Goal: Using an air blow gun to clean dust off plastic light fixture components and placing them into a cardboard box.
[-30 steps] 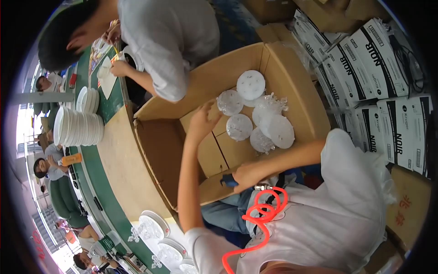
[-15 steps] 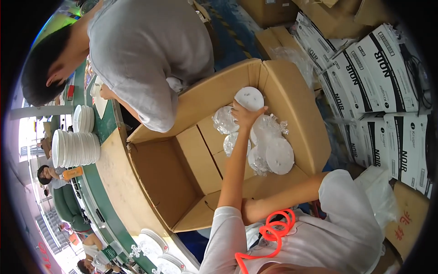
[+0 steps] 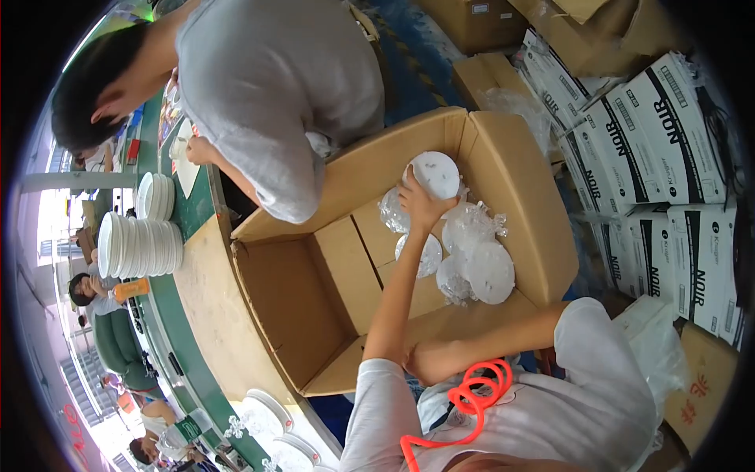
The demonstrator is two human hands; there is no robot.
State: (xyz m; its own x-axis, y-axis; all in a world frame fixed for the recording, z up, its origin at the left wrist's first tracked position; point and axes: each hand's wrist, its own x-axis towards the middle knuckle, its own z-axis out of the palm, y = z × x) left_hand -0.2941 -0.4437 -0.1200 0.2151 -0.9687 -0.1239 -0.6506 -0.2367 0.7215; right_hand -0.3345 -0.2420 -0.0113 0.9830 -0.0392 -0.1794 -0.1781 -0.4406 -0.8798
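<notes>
Down into the box [image 3: 515, 177] with the left hand [image 3: 425, 203], deep toward the far wall, and straight onto the white disc [image 3: 440, 175]! Grasping it by the rim, with fingers curled along the left edge and thumb spread out below: a closed left grip, by the look of it. Inside the box, then, right next to the other discs [image 3: 491, 273], and overlapping them in this view. Over to the right hand [image 3: 435, 363], down by the near wall, partly behind the left arm, just above the red hose [image 3: 425, 441]: clenched or released, impossible to tell.

And in hand here, judging by that hold: the grasping of one single disc. Called for from this point, whether for lifting or for settling: keeping even pressure on the rim, moving gently past the neighbours, and avoiding any snag on the crinkled film [image 3: 481, 219] close by.
</notes>
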